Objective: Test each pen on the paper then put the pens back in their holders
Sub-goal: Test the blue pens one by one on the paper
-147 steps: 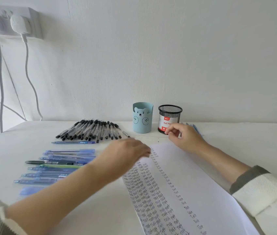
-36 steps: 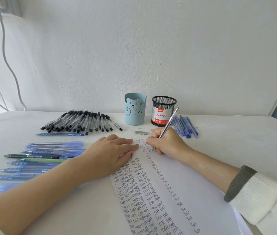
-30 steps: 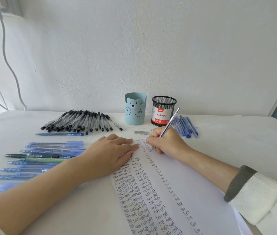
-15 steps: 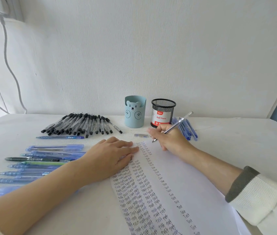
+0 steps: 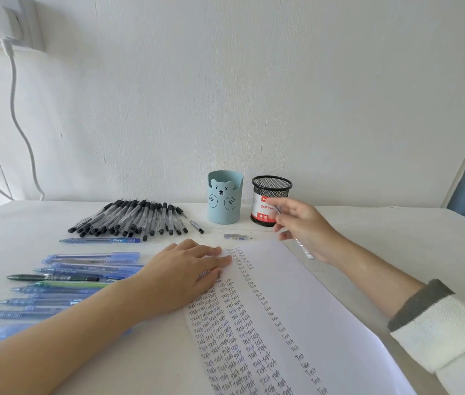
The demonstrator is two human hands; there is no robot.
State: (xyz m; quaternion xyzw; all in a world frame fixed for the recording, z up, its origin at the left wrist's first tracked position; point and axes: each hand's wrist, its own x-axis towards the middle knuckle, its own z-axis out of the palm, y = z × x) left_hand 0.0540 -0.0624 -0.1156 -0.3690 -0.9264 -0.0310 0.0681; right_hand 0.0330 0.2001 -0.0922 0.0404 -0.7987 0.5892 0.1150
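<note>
Test stroke finished: the right hand (image 5: 302,229) has lifted the clear pen (image 5: 304,249) off the paper (image 5: 311,309) toward one o'clock, beside the mesh holder (image 5: 271,189), fingers pinched on it. The left hand (image 5: 185,275) pins the sheet, fingers straight.

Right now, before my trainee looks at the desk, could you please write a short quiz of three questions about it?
1. True or false: the left hand rests flat on the edge of the paper.
2. What does the right hand hold? A) a pen B) a loose cap C) nothing
3. Fill in: the row of black-capped pens lies to the ___ of the blue bear holder.
Key: 1 true; 2 A; 3 left.
</note>
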